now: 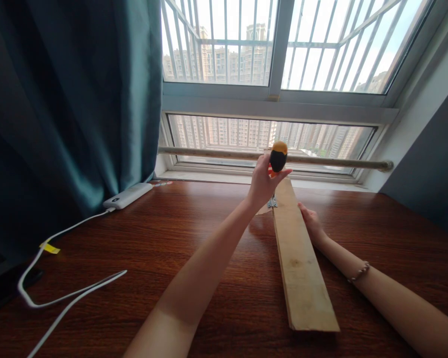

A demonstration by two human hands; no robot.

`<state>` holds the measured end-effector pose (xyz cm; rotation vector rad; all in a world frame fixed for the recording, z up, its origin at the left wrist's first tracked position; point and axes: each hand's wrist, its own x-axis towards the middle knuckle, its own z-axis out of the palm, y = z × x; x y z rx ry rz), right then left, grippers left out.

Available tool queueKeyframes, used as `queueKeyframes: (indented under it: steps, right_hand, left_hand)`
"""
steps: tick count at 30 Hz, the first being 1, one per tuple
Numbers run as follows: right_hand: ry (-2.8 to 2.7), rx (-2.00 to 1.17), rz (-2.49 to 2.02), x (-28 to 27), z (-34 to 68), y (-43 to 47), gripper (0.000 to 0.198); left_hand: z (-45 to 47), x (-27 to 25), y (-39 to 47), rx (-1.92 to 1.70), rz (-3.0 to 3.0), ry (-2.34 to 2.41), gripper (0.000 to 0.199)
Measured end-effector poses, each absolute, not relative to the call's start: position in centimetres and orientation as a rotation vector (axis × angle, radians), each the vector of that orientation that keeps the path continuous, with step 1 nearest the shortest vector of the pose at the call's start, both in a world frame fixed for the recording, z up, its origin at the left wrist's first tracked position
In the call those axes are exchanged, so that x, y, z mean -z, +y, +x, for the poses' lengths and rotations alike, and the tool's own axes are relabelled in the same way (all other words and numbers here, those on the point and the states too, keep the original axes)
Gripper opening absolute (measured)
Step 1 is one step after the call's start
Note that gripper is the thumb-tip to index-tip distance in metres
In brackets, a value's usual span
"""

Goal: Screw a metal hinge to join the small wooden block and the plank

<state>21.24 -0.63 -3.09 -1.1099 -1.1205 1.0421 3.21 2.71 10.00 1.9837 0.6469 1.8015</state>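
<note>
My left hand (262,180) is closed around a screwdriver (279,158) with a rounded yellow and black handle. Its handle end faces me, and its shaft and tip are hidden. Below that hand, a small metal hinge (272,203) sits at the left edge of a long wooden board (298,263). The board lies lengthwise on the table, pointing toward the window. Gripping the board's right edge near its far end is my right hand (312,224), its fingers partly hidden. A pale flat piece (264,210) shows beside the hinge, mostly covered.
The brown wood-grain table (171,238) reaches the window sill. A white power bank (128,196) with a white cable (70,226) lies at the left, by a dark teal curtain (134,99). A horizontal rail (332,161) crosses the window behind my hands.
</note>
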Motion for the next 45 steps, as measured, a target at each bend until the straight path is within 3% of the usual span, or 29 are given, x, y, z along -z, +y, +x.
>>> queueKeyframes:
  steps: [6, 12, 17, 29, 32, 35, 37, 42, 45]
  right_hand:
    - [-1.036, -1.09, -1.081, 3.3, 21.2, -0.4, 0.043]
    - [-1.028, -1.056, -1.103, 2.9, 21.0, -0.7, 0.042]
    - [-0.999, -1.07, -1.108, 2.5, 20.7, -0.9, 0.043]
    - [-1.035, -1.103, -1.11, 2.7, 20.7, -1.1, 0.047]
    - [-1.135, -0.919, -1.181, 2.4, 21.2, -0.5, 0.045]
    - [-1.21, -0.507, -1.254, -0.3, 21.6, -0.7, 0.039]
    - [-1.237, -0.409, -1.185, -3.4, 21.3, -1.9, 0.037]
    - [-1.413, -0.985, -0.999, -10.7, 19.7, -7.4, 0.048]
    - [-1.362, -0.962, -1.064, -11.8, 19.3, -10.6, 0.054]
  left_hand:
    - [2.8, -10.5, 3.0, -1.745, 2.004, 0.697, 0.025]
    - [3.1, -10.4, 3.1, -1.667, 2.104, 0.601, 0.051]
    - [3.1, -9.9, 3.6, -1.628, 2.179, 0.531, 0.057]
    - [0.9, -14.8, 0.0, -1.697, 1.574, 0.411, 0.036]
    - [0.3, -15.6, -0.7, -1.63, 1.385, 0.433, 0.029]
    - [0.4, -15.4, -1.3, -1.448, 1.205, 0.458, 0.021]
    - [1.0, -14.7, -1.8, -1.311, 1.12, 0.454, 0.018]
    - [3.3, -12.7, -4.6, -1.207, 1.086, 0.463, 0.027]
    - [3.8, -12.4, -7.7, -1.338, 1.304, 0.417, 0.039]
